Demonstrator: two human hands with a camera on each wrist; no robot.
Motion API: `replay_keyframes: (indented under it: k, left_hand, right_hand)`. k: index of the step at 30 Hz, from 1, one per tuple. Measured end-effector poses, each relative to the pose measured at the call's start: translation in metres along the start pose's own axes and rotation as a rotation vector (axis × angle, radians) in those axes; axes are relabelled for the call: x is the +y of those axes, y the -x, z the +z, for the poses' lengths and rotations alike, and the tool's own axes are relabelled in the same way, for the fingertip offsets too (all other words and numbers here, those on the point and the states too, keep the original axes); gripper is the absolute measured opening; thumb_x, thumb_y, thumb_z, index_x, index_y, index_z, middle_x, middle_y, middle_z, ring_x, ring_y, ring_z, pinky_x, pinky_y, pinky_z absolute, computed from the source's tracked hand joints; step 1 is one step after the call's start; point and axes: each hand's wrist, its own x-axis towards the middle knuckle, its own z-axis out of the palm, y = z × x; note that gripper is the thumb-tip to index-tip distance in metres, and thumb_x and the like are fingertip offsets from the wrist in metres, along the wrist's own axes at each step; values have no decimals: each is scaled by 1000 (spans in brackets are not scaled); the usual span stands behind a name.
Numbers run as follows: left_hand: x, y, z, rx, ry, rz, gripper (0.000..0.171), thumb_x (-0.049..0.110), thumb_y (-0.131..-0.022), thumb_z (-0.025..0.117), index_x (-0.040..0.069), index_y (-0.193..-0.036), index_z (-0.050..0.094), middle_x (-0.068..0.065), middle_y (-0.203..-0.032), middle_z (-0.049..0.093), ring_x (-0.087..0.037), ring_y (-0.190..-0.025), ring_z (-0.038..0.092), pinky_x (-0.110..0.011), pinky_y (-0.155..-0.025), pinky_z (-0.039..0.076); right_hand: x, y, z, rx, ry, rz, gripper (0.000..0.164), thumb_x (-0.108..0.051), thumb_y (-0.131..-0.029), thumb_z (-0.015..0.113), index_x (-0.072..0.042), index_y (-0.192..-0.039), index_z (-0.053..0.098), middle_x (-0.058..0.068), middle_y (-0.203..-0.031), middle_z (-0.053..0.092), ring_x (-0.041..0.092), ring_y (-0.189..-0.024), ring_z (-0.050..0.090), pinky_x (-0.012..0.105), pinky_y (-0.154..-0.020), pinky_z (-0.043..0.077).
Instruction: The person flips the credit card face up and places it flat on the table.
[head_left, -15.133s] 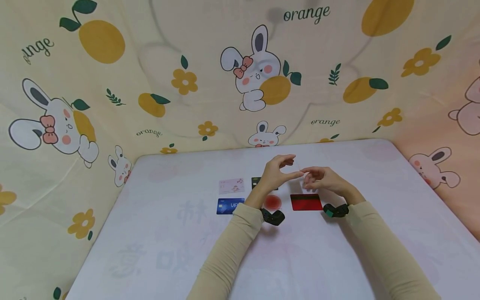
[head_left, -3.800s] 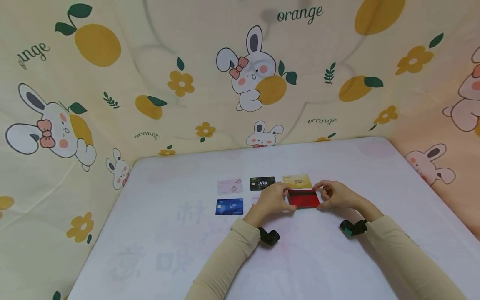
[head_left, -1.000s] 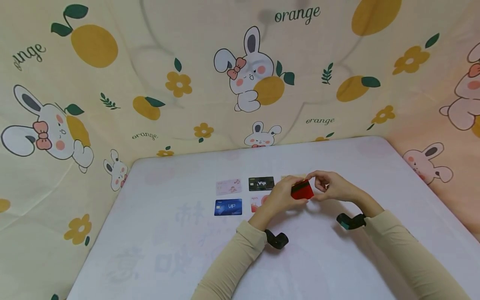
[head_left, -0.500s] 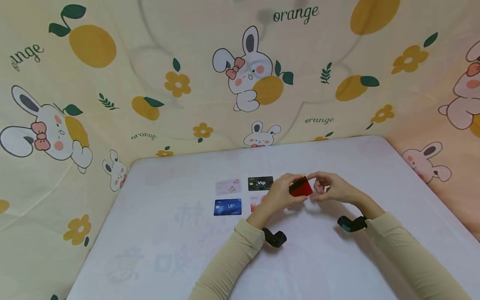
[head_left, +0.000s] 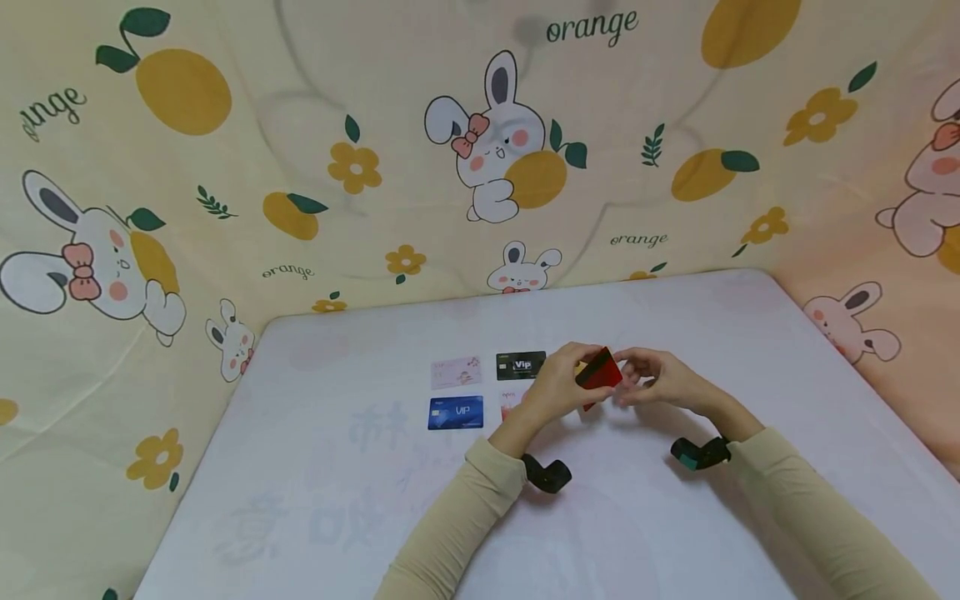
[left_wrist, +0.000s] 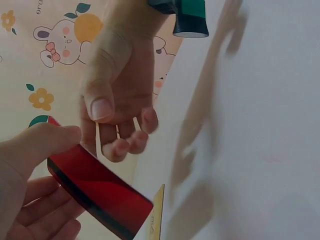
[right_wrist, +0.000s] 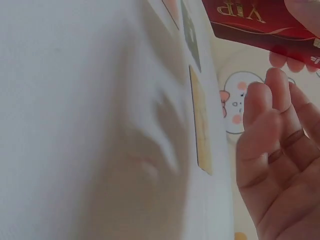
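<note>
My left hand (head_left: 553,388) pinches a red card (head_left: 602,372) between thumb and fingers, tilted and raised off the table. Its dark stripe side shows in the left wrist view, while the right wrist view catches gold "VIP" lettering on the other face. Just right of the card is my right hand (head_left: 666,379), its fingers loosely bent and holding nothing; both wrist views show a gap between it and the card. A gold card (right_wrist: 201,120) lies on the table beneath, mostly hidden by the left hand in the head view.
On the white table (head_left: 337,492) lie a pink card (head_left: 456,372), a black "Vip" card (head_left: 521,365), a blue "VIP" card (head_left: 455,412) and a red-and-white card (head_left: 512,403) partly behind the left wrist. A patterned cloth (head_left: 360,250) hangs behind.
The red card, flat on the table 3.8 seconds ago with both hands at its ends, is now raised and tilted in my left hand. My right fingers have come away from its edge.
</note>
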Motion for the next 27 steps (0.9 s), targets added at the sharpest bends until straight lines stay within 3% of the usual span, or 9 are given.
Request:
replay_keyframes:
  k: [5, 10, 14, 27]
  left_hand:
    - [1, 2, -2, 16, 11, 5, 57, 24, -81, 78, 5, -130, 57, -8, -125, 63, -17, -112, 62, -22, -93, 52]
    - [2, 2, -3, 31, 52, 17, 56, 21, -79, 79, 5, -129, 58, -8, -123, 64, -18, -111, 63, -23, -94, 52]
    - [2, 2, -4, 49, 106, 20, 57, 19, -78, 81, 3, -128, 58, -9, -121, 65, -19, -110, 63, -25, -95, 52]
    - [1, 2, -5, 89, 208, 17, 58, 18, -78, 80, 3, -128, 56, -12, -122, 64, -22, -112, 64, -33, -96, 53]
  right_hand:
    - [4, 0, 4, -30, -69, -32, 56, 3, -79, 71, 17, -127, 45, -9, -90, 65, 3, -81, 61, 21, -71, 54]
    - [6, 1, 8, -54, -144, -64, 56, 6, -81, 68, 21, -127, 40, -4, -92, 67, 4, -82, 62, 19, -74, 55]
    - [6, 1, 11, -37, -130, -52, 56, 4, -80, 71, 20, -126, 42, -1, -91, 66, 4, -81, 61, 17, -75, 52]
    - [14, -3, 17, -86, -168, -32, 53, 4, -82, 67, 16, -127, 41, -11, -92, 68, 3, -81, 63, 21, -75, 56]
